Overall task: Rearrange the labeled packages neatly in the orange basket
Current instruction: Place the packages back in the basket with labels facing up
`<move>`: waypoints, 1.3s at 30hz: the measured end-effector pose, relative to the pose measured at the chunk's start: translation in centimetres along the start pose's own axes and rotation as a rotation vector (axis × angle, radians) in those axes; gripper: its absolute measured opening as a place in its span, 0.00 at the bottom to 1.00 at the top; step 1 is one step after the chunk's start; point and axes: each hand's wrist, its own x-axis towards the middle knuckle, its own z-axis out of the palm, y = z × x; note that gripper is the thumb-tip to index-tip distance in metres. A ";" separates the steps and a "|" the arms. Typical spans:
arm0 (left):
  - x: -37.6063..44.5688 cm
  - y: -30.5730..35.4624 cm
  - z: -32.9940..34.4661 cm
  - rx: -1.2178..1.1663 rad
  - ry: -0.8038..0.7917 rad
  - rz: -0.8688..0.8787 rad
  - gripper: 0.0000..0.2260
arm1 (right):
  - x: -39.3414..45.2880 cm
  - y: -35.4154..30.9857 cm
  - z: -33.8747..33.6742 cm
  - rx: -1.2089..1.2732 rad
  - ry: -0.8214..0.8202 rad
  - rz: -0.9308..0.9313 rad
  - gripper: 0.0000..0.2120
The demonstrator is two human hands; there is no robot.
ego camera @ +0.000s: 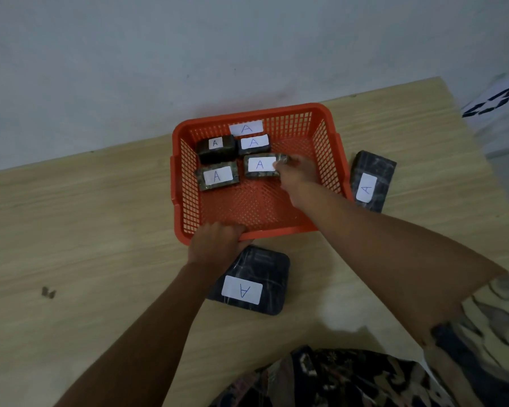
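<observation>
The orange basket [257, 212] sits on the wooden table [86, 215] near its far edge, slightly skewed, with a white "A" tag [246, 128] on its far wall. Four dark wrapped packages lie in its far half, two rows of two, all with long axes running left to right and their "A" labels reading upright from the near side. The back-left package [216, 148] and back-right package [254, 144] sit just beside each other; in front of them lie the front-left package [217, 178], tilted a little, and the front-right package [262, 165].

The right hand [296, 171] reaches over the basket's right rim, fingers closed around the right end of that front-right package. The left hand [215, 240] grips the basket's near rim, fingers curled over it.

Two more packages wait outside — a large one [256, 280] just in front of the basket, partly under the left wrist, its label upside down, and another [370, 180] against the basket's right side, long axis running away from the person, its "A" turned sideways.
</observation>
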 end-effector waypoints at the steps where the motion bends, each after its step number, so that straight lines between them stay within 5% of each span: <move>1: 0.0 0.0 0.1 -0.001 0.007 0.003 0.20 | 0.3 0.0 0.1 -0.050 0.024 -0.041 0.12; 7: -0.1 0.0 0.2 0.070 0.060 0.037 0.12 | 1.0 -0.6 0.2 -0.224 0.066 -0.154 0.10; 18: -1.4 0.6 -0.4 -0.040 0.102 -0.001 0.15 | -6.6 1.1 -3.9 -0.671 -0.162 -0.580 0.16; 22: -5.1 1.3 0.2 -0.013 0.268 -0.227 0.26 | -9.9 3.7 -6.2 -0.808 -0.221 -0.782 0.16; 27: -10.0 3.6 1.7 -0.183 0.451 -0.753 0.36 | -11.5 7.0 -7.7 -1.100 -0.207 -1.048 0.18; 32: -12.2 5.5 3.4 -0.540 0.230 -1.387 0.45 | -11.3 8.2 -8.1 -1.136 -0.110 -1.098 0.14; 35: -12.5 6.0 4.0 -0.613 0.084 -1.297 0.34 | -11.0 8.3 -7.8 -1.131 -0.114 -1.079 0.14; 39: -12.0 6.9 3.9 -0.813 0.245 -1.251 0.19 | -10.7 8.4 -7.8 -1.119 -0.122 -1.076 0.14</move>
